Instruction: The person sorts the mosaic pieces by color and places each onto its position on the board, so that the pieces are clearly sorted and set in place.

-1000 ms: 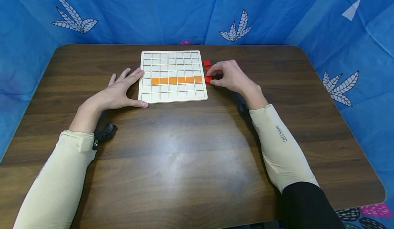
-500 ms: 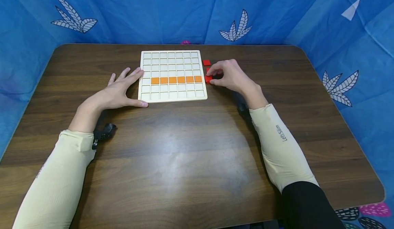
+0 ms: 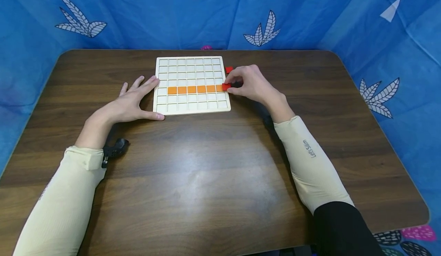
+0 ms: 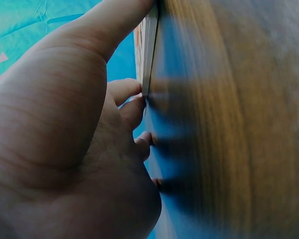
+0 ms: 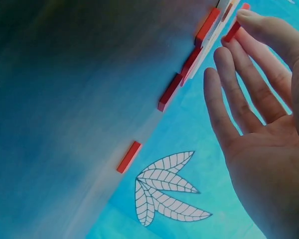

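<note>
A pale board (image 3: 193, 107) with a grid of square cells lies near the table's far side, one row bearing several orange tiles (image 3: 191, 89). My left hand (image 3: 125, 105) is spread at its left side, fingertips at the left edge and thumb at the near left corner; the left wrist view shows the board's edge (image 4: 150, 50) by the fingers. Between thumb and fingertips, my right hand (image 3: 253, 82) pinches a red square tile (image 3: 226, 87) over the board's right edge, overlapping the end of the orange row. The right wrist view shows this held red tile (image 5: 233, 30) from the side.
Several other red tiles (image 5: 170, 92) lie on the table to the right of the board; one red tile (image 3: 229, 69) shows beyond my right hand in the head view. The brown wooden table (image 3: 193, 179) backs onto a blue patterned cloth (image 3: 144, 15).
My right hand has moved slightly left, bringing the pinched red tile from beside the board to over its right edge. The left hand keeps its place on the board.
</note>
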Demonstrator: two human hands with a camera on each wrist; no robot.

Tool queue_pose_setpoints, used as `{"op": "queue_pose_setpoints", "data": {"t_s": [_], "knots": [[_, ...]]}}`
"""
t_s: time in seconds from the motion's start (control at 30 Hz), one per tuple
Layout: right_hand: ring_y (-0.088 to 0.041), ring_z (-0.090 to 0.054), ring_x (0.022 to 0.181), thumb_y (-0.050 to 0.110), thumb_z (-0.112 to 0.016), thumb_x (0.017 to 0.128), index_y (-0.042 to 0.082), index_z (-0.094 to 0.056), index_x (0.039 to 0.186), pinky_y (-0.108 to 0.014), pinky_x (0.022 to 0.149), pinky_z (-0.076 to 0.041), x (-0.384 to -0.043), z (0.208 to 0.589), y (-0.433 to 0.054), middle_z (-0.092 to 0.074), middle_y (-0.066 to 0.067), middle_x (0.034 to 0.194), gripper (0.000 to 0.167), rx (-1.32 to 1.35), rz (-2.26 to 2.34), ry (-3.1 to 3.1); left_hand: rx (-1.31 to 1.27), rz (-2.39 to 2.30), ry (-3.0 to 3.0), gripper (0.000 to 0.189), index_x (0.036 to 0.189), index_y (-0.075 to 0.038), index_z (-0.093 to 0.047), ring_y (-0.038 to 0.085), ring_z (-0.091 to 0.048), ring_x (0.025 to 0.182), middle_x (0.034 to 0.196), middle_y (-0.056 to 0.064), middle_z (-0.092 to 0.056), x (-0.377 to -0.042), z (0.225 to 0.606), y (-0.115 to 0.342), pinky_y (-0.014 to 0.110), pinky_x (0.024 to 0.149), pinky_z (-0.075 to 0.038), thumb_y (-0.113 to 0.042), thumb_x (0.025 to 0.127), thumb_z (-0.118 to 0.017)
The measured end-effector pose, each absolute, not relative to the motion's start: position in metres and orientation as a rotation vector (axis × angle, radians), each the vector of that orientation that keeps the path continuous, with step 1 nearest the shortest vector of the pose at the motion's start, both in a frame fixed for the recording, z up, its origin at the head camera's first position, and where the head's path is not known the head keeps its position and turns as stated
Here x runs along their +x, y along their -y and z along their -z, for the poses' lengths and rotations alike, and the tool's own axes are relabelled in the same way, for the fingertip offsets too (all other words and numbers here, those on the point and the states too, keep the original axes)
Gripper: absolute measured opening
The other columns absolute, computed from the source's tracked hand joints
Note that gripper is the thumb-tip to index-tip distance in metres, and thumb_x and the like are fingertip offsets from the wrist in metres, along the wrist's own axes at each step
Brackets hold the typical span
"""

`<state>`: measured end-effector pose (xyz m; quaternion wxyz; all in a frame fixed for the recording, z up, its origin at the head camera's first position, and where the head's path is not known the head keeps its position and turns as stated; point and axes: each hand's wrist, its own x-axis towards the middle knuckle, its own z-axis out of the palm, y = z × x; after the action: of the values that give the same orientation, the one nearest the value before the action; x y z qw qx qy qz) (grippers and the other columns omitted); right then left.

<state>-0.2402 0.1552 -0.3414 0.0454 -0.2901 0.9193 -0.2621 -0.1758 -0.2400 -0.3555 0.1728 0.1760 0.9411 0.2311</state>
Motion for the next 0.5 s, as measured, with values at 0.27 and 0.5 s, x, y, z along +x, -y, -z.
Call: {"op": "queue_pose_setpoints", "data": {"t_s": [0.27, 0.5], "knots": [[-0.023, -0.061, 0.106, 0.023, -0.085, 0.091, 0.012, -0.081, 0.117, -0.037, 0.097, -0.053, -0.241, 0.338, -0.134, -0.077, -0.005, 0.117, 0.030, -0.926, 0.775, -2.839, 0.497, -0.665, -2.665, 0.122, 0.172, -0.021, -0.004, 0.033, 0.017, 0.164, 0.179, -0.002, 0.004, -0.175, 0.354, 0.240, 0.066, 0.124, 0.019, -0.058, 0.086, -0.083], [-0.022, -0.066, 0.101, 0.021, -0.085, 0.091, 0.011, -0.082, 0.112, -0.035, 0.094, -0.056, -0.241, 0.339, -0.114, -0.079, -0.003, 0.109, 0.024, -0.989, 0.824, -2.814, 0.503, -0.661, -2.664, 0.122, 0.172, -0.021, -0.004, 0.034, 0.017, 0.164, 0.179, -0.002, 0.005, -0.175, 0.354, 0.240, 0.067, 0.124, 0.019, -0.058, 0.086, -0.083]]}}
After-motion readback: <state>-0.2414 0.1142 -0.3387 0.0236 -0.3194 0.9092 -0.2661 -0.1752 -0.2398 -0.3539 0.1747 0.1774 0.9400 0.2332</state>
